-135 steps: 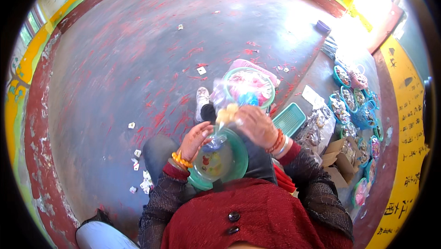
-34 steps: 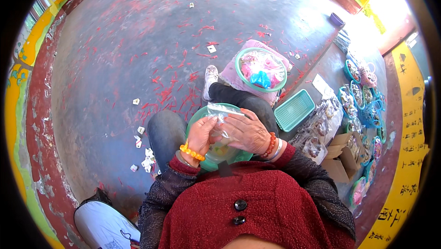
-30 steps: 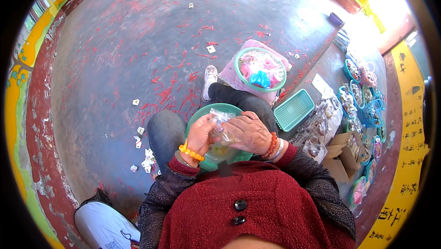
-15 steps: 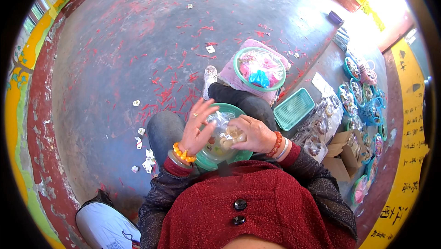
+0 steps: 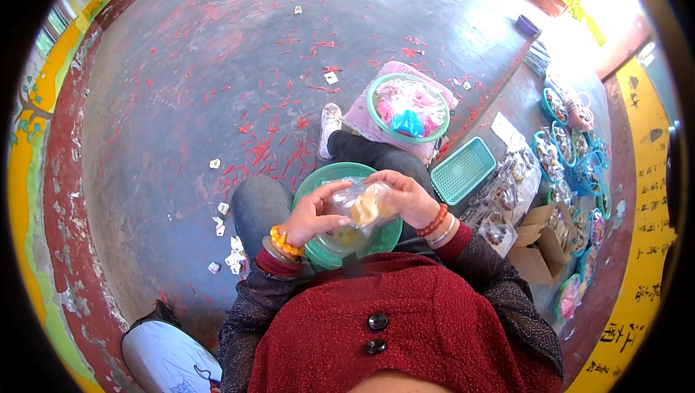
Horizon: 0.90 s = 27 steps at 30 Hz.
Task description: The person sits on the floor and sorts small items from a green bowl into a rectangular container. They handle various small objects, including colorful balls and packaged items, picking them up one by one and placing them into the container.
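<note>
Over my lap, a clear plastic bag (image 5: pixel 346 195) is stretched between my two hands. Cream-coloured, rounded pieces (image 5: pixel 366 207) show in it, too blurred to name. My left hand (image 5: pixel 316 213) pinches the bag's left side between thumb and fingers. On the other side, my right hand (image 5: pixel 407 199) is closed round the end by the cream pieces. Beneath both hands sits a green plastic basin (image 5: pixel 313 252) with clear plastic and some small coloured things inside, partly hidden by my hands.
Ahead, a green-rimmed basin (image 5: pixel 371 109) of bagged pink and blue items rests on a pink cushion (image 5: pixel 357 115). To the right are a green basket tray (image 5: pixel 463 170), plastic bags, a cardboard box (image 5: pixel 532 262) and several filled baskets. Red scraps and small white pieces litter the floor.
My left hand was raised with its fingers spread; it has come down and taken hold of the bag. The cream pieces show more openly between my hands, and my right hand has shifted slightly right.
</note>
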Each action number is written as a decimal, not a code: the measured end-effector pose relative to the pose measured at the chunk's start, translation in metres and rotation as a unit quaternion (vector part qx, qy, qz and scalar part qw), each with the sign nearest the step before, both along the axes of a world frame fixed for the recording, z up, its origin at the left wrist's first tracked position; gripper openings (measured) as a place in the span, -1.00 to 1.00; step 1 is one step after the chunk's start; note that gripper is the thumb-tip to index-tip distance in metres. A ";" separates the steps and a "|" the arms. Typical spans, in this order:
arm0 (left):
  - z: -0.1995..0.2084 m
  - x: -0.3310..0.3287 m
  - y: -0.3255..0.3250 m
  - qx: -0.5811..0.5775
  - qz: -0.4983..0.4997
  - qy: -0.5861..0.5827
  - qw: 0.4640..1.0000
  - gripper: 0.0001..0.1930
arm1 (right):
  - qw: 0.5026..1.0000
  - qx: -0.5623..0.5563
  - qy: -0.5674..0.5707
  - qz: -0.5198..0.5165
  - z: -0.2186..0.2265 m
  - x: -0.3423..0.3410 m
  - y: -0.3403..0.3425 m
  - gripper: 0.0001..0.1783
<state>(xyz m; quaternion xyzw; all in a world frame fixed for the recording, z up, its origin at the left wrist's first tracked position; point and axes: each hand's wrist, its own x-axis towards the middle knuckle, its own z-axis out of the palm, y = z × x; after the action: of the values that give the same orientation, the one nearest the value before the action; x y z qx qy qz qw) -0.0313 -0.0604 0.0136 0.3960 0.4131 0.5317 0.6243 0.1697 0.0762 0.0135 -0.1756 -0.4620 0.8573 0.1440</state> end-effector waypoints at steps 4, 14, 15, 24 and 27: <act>-0.014 0.002 0.001 -0.052 0.055 -0.119 0.990 -0.41 | 0.968 -0.248 -0.005 -0.036 -0.017 -0.002 -0.001 -0.43; -0.028 0.009 0.006 -0.157 0.161 -0.144 0.964 -0.80 | 0.990 -0.116 -0.054 0.053 -0.020 -0.004 -0.001 -0.47; -0.024 0.009 0.006 -0.147 0.149 -0.147 0.967 -0.79 | 0.994 -0.067 -0.082 0.039 -0.023 -0.004 -0.001 -0.48; -0.012 -0.002 -0.002 -0.117 0.090 -0.064 0.987 -0.60 | 0.993 -0.014 -0.089 -0.076 -0.012 0.002 0.018 -0.47; -0.009 -0.006 -0.001 -0.088 0.076 -0.006 0.993 -0.50 | 0.988 0.119 -0.031 -0.092 0.015 0.001 0.025 -0.41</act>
<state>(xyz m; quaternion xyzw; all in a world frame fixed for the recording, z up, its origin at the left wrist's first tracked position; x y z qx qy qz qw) -0.0372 -0.0613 0.0043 0.3043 0.4835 0.5414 0.6169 0.1704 0.1016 0.0286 -0.2249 -0.5468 0.7737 0.2277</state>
